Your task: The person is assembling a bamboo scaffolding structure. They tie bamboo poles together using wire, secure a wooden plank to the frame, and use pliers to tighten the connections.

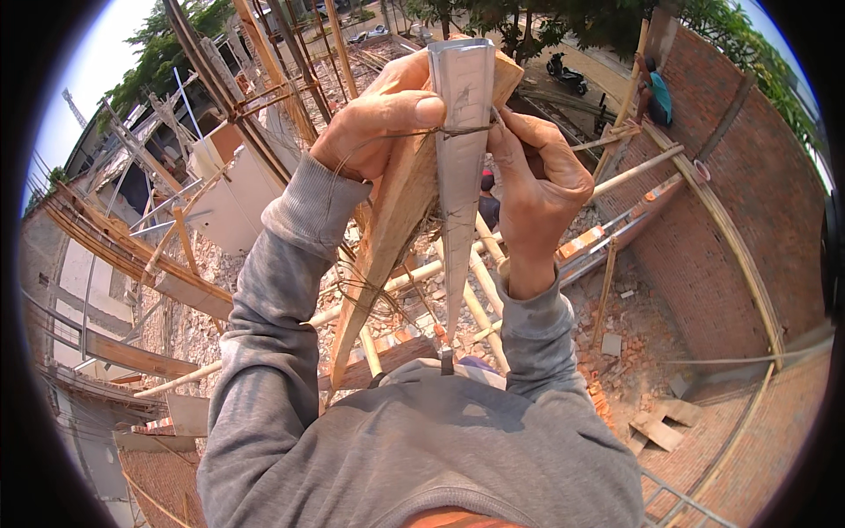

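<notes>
A grey metal channel (462, 185) stands upright in front of me against a rough wooden post (392, 238). Thin tie wire (466, 132) runs across the channel near its top. My left hand (378, 114) is closed round the post's upper part, its thumb lying by the channel's left edge and its other fingers partly hidden behind. A loop of wire hangs below that hand. On the other side, my right hand (541, 176) pinches the wire close to the channel's right edge. More wire (370, 286) is wrapped round the post lower down.
Bamboo poles (634, 173) cross below me over rubble. A brick wall (739, 158) rises at the right, where a person (655, 92) in a teal top sits on it. Another person (488, 202) is partly hidden behind the channel. Timber beams (141, 260) span the left side.
</notes>
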The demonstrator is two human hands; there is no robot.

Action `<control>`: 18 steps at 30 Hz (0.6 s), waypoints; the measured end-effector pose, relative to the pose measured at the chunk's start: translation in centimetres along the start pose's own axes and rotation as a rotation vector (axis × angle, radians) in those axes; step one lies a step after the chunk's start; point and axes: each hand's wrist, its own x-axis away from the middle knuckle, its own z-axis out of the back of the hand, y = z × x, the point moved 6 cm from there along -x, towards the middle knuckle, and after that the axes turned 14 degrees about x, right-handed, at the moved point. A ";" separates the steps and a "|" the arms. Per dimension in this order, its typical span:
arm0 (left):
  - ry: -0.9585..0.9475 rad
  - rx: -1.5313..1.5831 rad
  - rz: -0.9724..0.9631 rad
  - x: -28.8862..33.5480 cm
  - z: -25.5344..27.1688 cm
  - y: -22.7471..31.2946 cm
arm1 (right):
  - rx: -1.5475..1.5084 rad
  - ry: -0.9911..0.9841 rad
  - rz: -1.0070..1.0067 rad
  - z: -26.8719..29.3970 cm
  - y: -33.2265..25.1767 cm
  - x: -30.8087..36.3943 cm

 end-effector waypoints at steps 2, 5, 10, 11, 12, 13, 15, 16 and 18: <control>-0.003 -0.060 0.006 -0.1 -0.3 0.2 | 0.106 0.021 0.077 0.0 -1.1 0.5; -0.017 -0.040 -0.005 -0.1 -0.4 0.3 | 0.372 0.133 0.166 0.6 -3.5 2.0; -0.082 0.069 0.016 0.1 -0.3 0.1 | 0.366 -0.159 0.027 -1.4 -6.6 5.8; -0.080 0.086 0.026 0.1 -0.2 0.1 | 0.287 -0.226 -0.034 -2.4 -6.7 6.1; -0.081 0.102 0.036 0.1 -0.2 0.2 | 0.201 -0.288 -0.079 -3.7 -6.8 6.4; -0.097 0.116 0.023 -0.1 -0.2 0.3 | 0.117 -0.338 -0.130 -4.8 -7.0 6.8; -0.130 0.117 0.064 -0.3 -0.4 0.3 | -0.021 -0.347 -0.234 -6.8 -7.4 7.9; -0.147 0.128 0.077 -0.5 -0.5 0.3 | -0.073 -0.360 -0.283 -7.3 -7.5 8.4; -0.174 0.154 0.071 -0.9 -0.7 0.4 | -0.279 -0.427 -0.425 -8.0 -7.8 9.7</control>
